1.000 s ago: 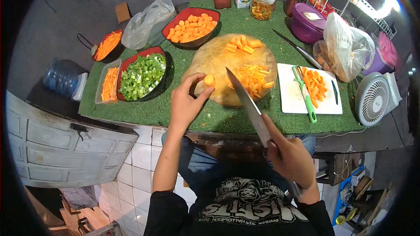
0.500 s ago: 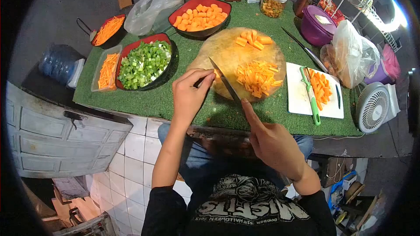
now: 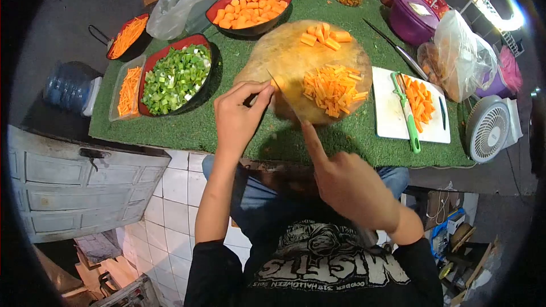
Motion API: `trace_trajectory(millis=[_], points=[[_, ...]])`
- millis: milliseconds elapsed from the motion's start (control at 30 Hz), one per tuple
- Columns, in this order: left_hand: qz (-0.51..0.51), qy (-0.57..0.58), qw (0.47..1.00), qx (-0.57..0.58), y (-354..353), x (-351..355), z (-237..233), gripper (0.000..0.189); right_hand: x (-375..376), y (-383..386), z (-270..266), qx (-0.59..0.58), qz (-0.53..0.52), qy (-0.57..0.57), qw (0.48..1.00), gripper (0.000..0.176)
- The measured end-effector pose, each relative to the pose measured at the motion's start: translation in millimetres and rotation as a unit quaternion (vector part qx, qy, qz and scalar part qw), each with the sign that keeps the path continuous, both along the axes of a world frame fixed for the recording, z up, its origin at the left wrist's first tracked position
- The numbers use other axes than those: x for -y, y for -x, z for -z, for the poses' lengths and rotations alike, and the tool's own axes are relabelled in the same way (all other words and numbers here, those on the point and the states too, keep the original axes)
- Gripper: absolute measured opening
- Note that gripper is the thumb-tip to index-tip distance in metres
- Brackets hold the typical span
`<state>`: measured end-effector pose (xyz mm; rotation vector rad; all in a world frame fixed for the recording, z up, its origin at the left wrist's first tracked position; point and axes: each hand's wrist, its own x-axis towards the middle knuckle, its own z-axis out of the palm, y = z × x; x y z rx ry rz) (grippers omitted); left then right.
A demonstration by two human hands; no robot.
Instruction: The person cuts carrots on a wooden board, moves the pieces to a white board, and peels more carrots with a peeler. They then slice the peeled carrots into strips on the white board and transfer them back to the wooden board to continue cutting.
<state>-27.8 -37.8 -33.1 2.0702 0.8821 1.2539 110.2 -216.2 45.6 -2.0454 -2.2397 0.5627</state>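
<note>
On the round wooden cutting board [image 3: 264, 51], my left hand [image 3: 239, 113] is closed, its fingertips pinching a small carrot piece [image 3: 278, 82] near the left edge. My right hand [image 3: 355, 185] wraps round the handle of a knife [image 3: 289, 98], index finger stretched along the blade's back. The blade slants up and left, its tip beside my left fingertips. Right of the blade lies a pile of thin carrot sticks [image 3: 333, 89]. Several thicker carrot pieces [image 3: 325, 36] rest at the board's far side. My right palm hides the knife handle.
Around the board stand a bowl of carrot chunks [image 3: 250, 10], a bowl of chopped green onions [image 3: 176, 79] and a tub of carrot strips [image 3: 129, 91]. At right, a white board [image 3: 389, 119] holds a green peeler [image 3: 408, 115], near a second knife [image 3: 398, 51] and a fan [image 3: 489, 128].
The camera view has shifted slightly, so the table items sit a little higher. Both hands stay close to the same spot on the board, with the knife tip still by the left fingertips.
</note>
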Motion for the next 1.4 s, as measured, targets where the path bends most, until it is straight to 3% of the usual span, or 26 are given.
trace_trajectory(millis=[67, 167, 233, 333, 467, 533, 667, 733, 933, 1133, 1167, 1267, 1400], points=[[0.011, 0.03, 0.999, -0.013, 2.3, 1.6, -1.3, 0.012, -5.0, -4.9, -0.8, 0.009, -0.02, -0.018, 1.0, 0.079], [-0.012, 0.059, 0.998, -0.035, -1.9, 3.2, -3.3, 0.015, -5.2, -7.3, -12.3, -0.065, -0.003, -0.009, 0.998, 0.078], [0.006, -0.032, 0.999, -0.033, -5.5, 4.3, -6.2, 0.022, -1.2, -7.5, -9.4, -0.053, -0.015, -0.051, 0.997, 0.077], [0.047, -0.021, 0.995, -0.085, -2.1, 3.4, -10.7, 0.027, -0.3, -12.7, 4.1, -0.038, -0.048, -0.062, 0.996, 0.074], [0.073, -0.062, 0.989, -0.11, 0.7, -2.2, -5.8, 0.028, 14.9, -18.2, -8.4, -0.028, -0.01, -0.072, 0.997, 0.07], [0.07, -0.087, 0.988, -0.103, 1.0, -2.5, -5.7, 0.028, 28.0, -25.8, -4.3, 0.016, -0.056, -0.11, 0.992, 0.077], [0.063, -0.098, 0.986, -0.121, -4.1, 2.4, -10.5, 0.027, 58.1, -35.8, -28.2, 0.003, -0.057, -0.049, 0.997, 0.07], [0.045, -0.139, 0.978, -0.148, -9.1, 3.0, -10.8, 0.026, 73.1, -39.4, -41.4, -0.056, -0.002, 0.036, 0.998, 0.07], [0.041, -0.136, 0.981, -0.13, -29.1, -5.7, -10.1, 0.027, 116.3, -57.9, -50.0, -0.144, 0.151, 0.082, 0.975, 0.076], [0.068, -0.148, 0.973, -0.162, -87.7, -68.8, -21.2, 0.026, 130.2, -66.9, -45.8, -0.189, 0.185, 0.066, 0.962, 0.075], [0.067, -0.222, 0.957, -0.175, -96.6, -79.2, -17.0, 0.026, 131.3, -67.8, -43.3, -0.19, 0.187, 0.063, 0.962, 0.075], [0.064, -0.224, 0.943, -0.236, -113.7, -88.5, -10.9, 0.027, 134.0, -72.2, -35.9, -0.209, 0.186, 0.041, 0.959, 0.075], [0.078, -0.234, 0.946, -0.211, -114.4, -97.0, -1.9, 0.027, 134.6, -78.0, -32.3, -0.201, 0.167, 0.035, 0.965, 0.076]])
